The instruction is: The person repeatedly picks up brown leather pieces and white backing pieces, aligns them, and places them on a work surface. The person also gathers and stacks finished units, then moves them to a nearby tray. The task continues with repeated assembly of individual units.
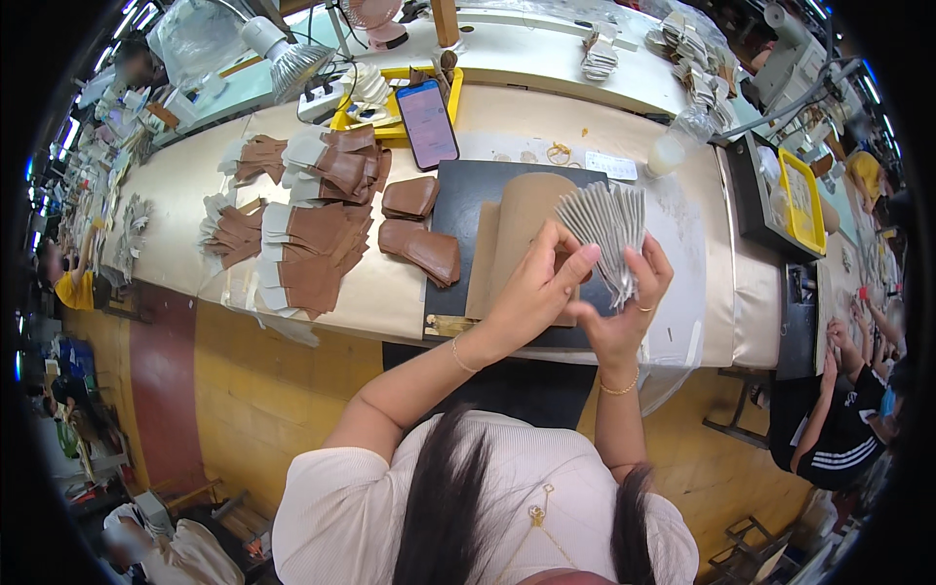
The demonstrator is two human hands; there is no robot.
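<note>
Over the right part of a dark board [458,195], a fanned stack of thin grey-white pieces [609,229] is held up between my hands. My right hand [626,307] grips the stack's lower right side, its thumb below and fingers bent behind. From the left, my left hand [541,283] closes on the lower left edge, thumb and forefinger near each other; its other fingers are partly hidden. Behind my left hand lies a curved brown form [531,210] on the board. Two brown leather pieces [419,252] lie just left of the board.
Several piles of brown leather pieces with pale ends [317,244] cover the table's left part. A phone [427,125] leans against a yellow tray [390,107]. A clear bottle [668,151] and a black tray [760,200] stand to the right. Other people work at both sides.
</note>
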